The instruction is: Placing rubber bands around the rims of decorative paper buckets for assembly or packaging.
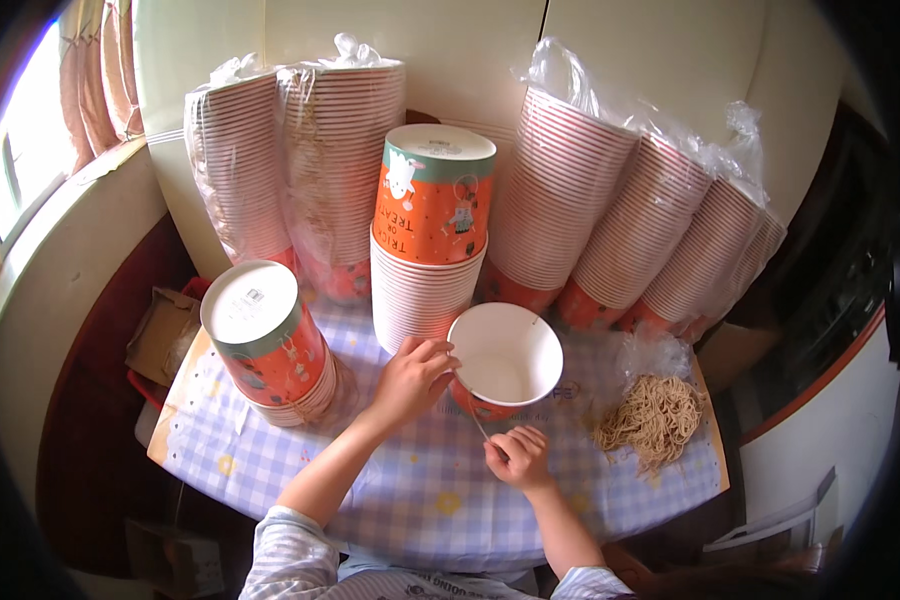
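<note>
A paper bucket [515, 352], white inside and orange outside, stands upright on the table in front of me. My left hand [410, 385] is at its left rim, thumb and fingers closed on the edge; whether they also pinch cord there I cannot make out. Below the bucket's near side, my right hand [518, 457] is closed on a thin cord [479, 424] that stretches up toward the bucket. A tangled heap of tan paper cord [655, 425] lies to the right.
Upside-down nested buckets [435, 200] rise behind the bucket. A shorter inverted stack [270, 345] stands left. Tall plastic-wrapped bucket stacks line the back, on the left [335, 170] and right [570, 185]. A checked cloth [370, 500] covers the table; a cardboard box [160, 335] sits beyond its left edge.
</note>
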The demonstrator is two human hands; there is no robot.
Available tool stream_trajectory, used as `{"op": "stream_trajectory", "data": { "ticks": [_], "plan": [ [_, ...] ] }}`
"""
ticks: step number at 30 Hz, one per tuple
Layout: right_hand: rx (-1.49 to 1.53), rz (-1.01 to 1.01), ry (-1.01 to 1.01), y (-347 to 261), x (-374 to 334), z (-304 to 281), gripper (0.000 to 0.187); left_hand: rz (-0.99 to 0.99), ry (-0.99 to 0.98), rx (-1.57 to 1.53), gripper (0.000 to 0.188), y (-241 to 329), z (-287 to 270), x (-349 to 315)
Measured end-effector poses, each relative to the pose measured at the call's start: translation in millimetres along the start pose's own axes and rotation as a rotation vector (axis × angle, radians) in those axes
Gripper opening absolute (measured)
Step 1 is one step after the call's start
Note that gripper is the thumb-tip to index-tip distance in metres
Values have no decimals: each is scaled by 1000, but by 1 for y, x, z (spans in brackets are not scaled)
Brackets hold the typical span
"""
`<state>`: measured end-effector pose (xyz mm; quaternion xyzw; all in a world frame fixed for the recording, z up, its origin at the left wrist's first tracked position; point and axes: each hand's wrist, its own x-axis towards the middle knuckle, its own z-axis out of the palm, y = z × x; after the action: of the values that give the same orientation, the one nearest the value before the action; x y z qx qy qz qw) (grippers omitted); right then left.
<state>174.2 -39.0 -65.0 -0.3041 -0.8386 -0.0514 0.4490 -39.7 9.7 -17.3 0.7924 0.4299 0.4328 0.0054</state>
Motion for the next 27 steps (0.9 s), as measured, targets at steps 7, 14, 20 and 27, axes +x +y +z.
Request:
{"op": "stream_trajectory", "data": {
  "ticks": [7, 14, 20, 27],
  "plan": [
    [63, -75, 133, -15, 24, -51, 5, 273, -90, -121, 15, 3, -33, 4],
    [371, 68, -11, -31, 61, -85, 16, -165, -146, -625, 13, 21, -98, -8],
    [420, -178, -180, -51, 135, -55, 59, -463, 282, -881, 11, -9, -174, -14],
    [166, -277, -112, -71, 215, 15, 104, -718, 498, -982, 9, -38, -244, -6]
  ]
}}
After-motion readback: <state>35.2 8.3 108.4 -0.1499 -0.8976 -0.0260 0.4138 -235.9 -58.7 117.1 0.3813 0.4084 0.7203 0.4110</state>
